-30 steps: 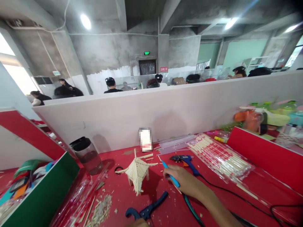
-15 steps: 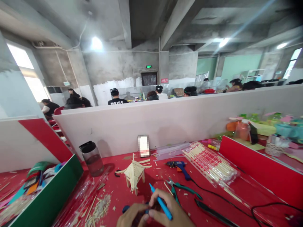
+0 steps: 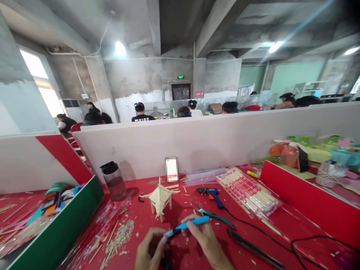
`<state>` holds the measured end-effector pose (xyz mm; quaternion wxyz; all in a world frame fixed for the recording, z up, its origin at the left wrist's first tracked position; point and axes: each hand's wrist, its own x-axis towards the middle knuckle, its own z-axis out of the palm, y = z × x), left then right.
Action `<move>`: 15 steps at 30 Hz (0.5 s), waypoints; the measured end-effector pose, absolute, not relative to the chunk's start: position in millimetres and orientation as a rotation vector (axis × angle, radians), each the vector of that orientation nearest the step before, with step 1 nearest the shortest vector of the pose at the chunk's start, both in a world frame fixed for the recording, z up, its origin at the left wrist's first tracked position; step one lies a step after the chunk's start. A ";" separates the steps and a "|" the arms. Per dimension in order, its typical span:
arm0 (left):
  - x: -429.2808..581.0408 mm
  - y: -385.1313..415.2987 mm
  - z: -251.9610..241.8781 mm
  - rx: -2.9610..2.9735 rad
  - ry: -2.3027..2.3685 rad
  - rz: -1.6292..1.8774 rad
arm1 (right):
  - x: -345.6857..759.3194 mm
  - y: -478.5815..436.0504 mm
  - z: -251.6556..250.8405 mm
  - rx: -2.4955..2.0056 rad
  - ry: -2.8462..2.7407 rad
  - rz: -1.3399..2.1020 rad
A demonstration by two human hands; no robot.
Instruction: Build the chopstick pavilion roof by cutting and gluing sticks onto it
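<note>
A bright blue pen-like tool [image 3: 194, 222] lies slanted in my right hand [image 3: 206, 240], whose thumb and fingers close round it. Its lighter tip reaches the fingertips of my left hand [image 3: 150, 247]. That hand is curled round a dark object, mostly hidden, which I cannot identify. Just beyond my hands stands a small pavilion model [image 3: 160, 198] of pale wooden sticks, upright on its legs, touched by neither hand. To the right of my right hand lie green-handled pliers [image 3: 221, 219].
A blue glue gun [image 3: 215, 197] with a black cable lies right of the model. Bundled sticks [image 3: 249, 191] lie beyond it. A dark-lidded bottle [image 3: 114, 183], a phone [image 3: 171, 169] and wood scraps [image 3: 123, 232] are around. Green [image 3: 64, 221] and red [image 3: 306, 191] dividers flank the table.
The blue tool has turned from pointing up and away to lying nearly level, its tip now at my left fingertips. My hands have moved slightly apart. The view has shifted a little.
</note>
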<state>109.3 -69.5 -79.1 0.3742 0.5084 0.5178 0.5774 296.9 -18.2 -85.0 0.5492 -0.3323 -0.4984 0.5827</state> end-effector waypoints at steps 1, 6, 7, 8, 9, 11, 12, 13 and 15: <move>107.9 -69.7 -79.1 1.315 1.317 1.450 | 296.5 -20.0 -83.3 -0.788 -1.198 1.384; 101.7 -69.7 -83.4 1.370 1.309 1.406 | 295.3 -23.6 -81.1 -0.822 -1.324 1.360; 101.4 -69.7 -83.8 1.380 1.308 1.405 | 295.4 -23.2 -82.1 -0.824 -1.336 1.359; 101.5 -69.7 -83.8 1.385 1.307 1.404 | 295.5 -22.7 -83.3 -0.826 -1.341 1.357; 101.7 -69.7 -83.3 1.387 1.307 1.404 | 295.7 -22.1 -84.5 -0.826 -1.342 1.360; 102.4 -70.2 -81.2 1.378 1.309 1.405 | 296.1 -21.3 -86.0 -0.818 -1.332 1.373; 102.8 -70.5 -79.8 1.371 1.307 1.402 | 296.4 -21.2 -86.1 -0.814 -1.329 1.376; 103.3 -70.9 -78.5 1.360 1.306 1.397 | 296.6 -21.5 -85.6 -0.814 -1.329 1.373; 104.5 -71.8 -76.4 1.336 1.300 1.384 | 296.9 -23.1 -83.0 -0.830 -1.349 1.360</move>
